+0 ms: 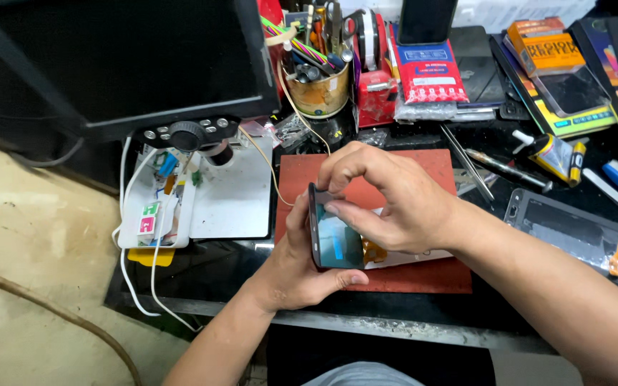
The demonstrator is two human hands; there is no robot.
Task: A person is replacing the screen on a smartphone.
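Cluttered black workbench (pixel 202 268) is seen, with a red mat (pixel 423 275) in the middle. Above the mat, a dark phone (pixel 334 239) is held upright on its edge by the left hand (pixel 298 264). Its top edge is pinched narrowly by the right hand (pixel 388 196). Far left, a small microscope (pixel 194 136) is placed.

A black-framed phone (pixel 334 239) shows a blue-lit screen over the rust-red mat (pixel 409 275). Near the table's far edge stands a yellow-gold cup (pixel 320 93) (striped pens inside), beside a red packet (pixel 427 75).
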